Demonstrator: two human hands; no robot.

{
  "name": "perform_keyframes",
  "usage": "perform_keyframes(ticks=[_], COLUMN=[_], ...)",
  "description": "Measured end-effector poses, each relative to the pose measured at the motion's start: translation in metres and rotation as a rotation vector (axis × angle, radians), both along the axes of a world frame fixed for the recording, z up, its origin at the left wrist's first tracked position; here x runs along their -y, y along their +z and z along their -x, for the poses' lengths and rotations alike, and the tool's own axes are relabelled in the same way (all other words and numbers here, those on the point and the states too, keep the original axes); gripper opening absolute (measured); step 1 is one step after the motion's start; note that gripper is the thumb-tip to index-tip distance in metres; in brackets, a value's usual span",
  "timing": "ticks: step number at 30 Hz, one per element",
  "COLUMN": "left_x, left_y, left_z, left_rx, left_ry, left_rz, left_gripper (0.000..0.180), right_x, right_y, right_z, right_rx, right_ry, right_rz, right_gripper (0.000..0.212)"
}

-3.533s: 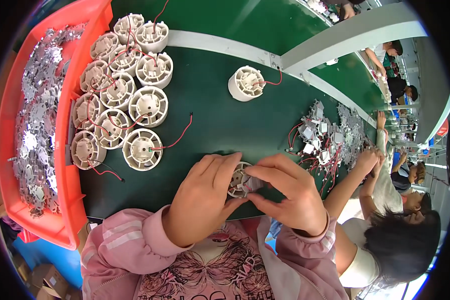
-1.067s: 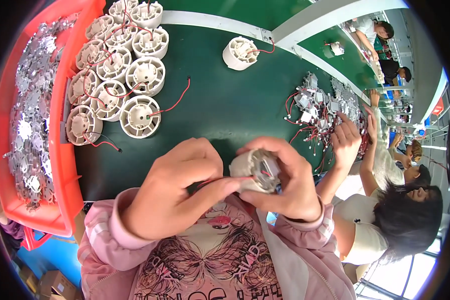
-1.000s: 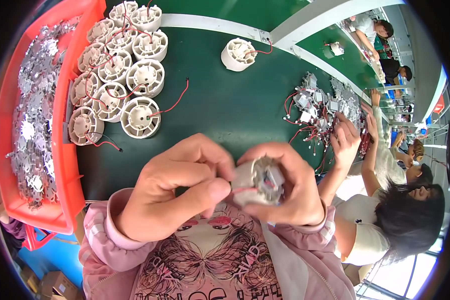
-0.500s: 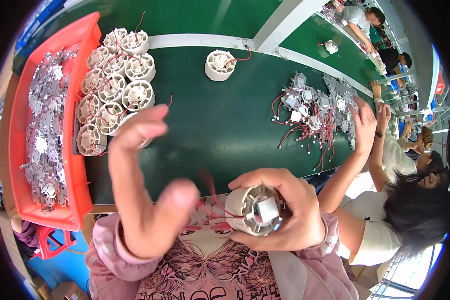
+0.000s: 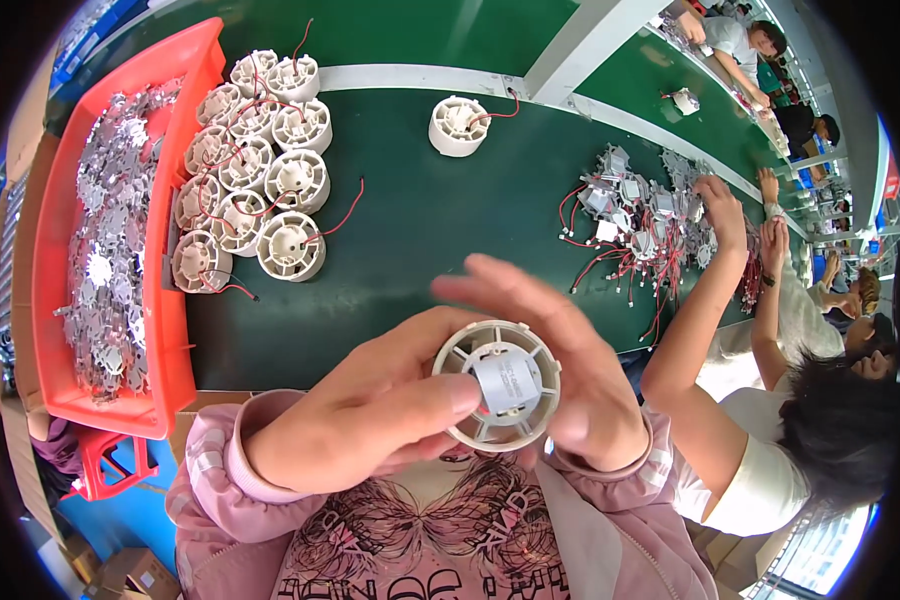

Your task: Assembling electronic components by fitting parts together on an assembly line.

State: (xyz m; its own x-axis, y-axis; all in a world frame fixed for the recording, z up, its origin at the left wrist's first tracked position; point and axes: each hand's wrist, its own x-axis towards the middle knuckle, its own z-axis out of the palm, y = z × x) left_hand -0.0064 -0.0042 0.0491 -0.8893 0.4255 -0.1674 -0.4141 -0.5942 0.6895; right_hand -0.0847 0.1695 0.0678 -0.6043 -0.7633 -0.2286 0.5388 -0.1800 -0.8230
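Observation:
In front of my chest, my left hand grips a round white plastic housing with spokes inside its rim. The left thumb presses on a silver metal plate seated in the middle of the housing. My right hand is alongside on the right, its fingers stretched out and slightly blurred. Its thumb is close to the housing's rim; whether it touches cannot be told. Several similar white housings with red wires stand grouped at the left of the green table.
A red bin full of small silver metal plates stands at the far left. One white housing sits alone near the back rail. To the right lies a pile of metal parts with red wires, where a co-worker's arm reaches in.
My left hand has come down and right from the air and taken hold of the housing. My right hand has loosened its grip and spread its fingers. The housing now faces upward.

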Motion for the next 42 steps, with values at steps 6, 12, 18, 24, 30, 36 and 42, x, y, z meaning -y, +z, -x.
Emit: perform_keyframes(ticks=[6, 12, 18, 24, 30, 36, 42], left_x=[-0.008, -0.011, -0.008, -0.006, -0.004, -0.012, 0.0], left_y=[0.01, 0.013, 0.009, 0.009, -0.012, -0.011, -0.014], left_z=[-0.006, -0.008, -0.009, -0.01, -0.014, -0.013, -0.007], left_rx=[-0.069, -0.031, -0.045, -0.102, -0.454, -0.198, -0.266], left_ry=[0.112, 0.09, 0.106, 0.143, 0.203, 0.326, 0.317], left_rz=[0.081, 0.021, 0.017, 0.089, 0.436, 0.302, 0.595], left_gripper=[0.04, 0.04, 0.04, 0.04, 0.041, 0.037, 0.033], right_x=[-0.006, -0.005, -0.001, 0.002, 0.0, 0.003, 0.011], right_y=[0.006, 0.002, 0.001, 0.003, -0.012, -0.026, -0.006], right_z=[0.014, 0.01, 0.01, 0.011, 0.007, 0.02, 0.034], right_rx=[0.234, 0.208, 0.228, 0.248, 0.148, 0.047, -1.217], right_ry=[0.39, 0.336, 0.341, 0.322, 0.374, 0.359, 0.316], right_rz=[-0.063, -0.08, -0.092, -0.085, 0.053, -0.072, -0.153], right_gripper=[0.095, 0.088, 0.085, 0.074, 0.067, 0.066, 0.066])
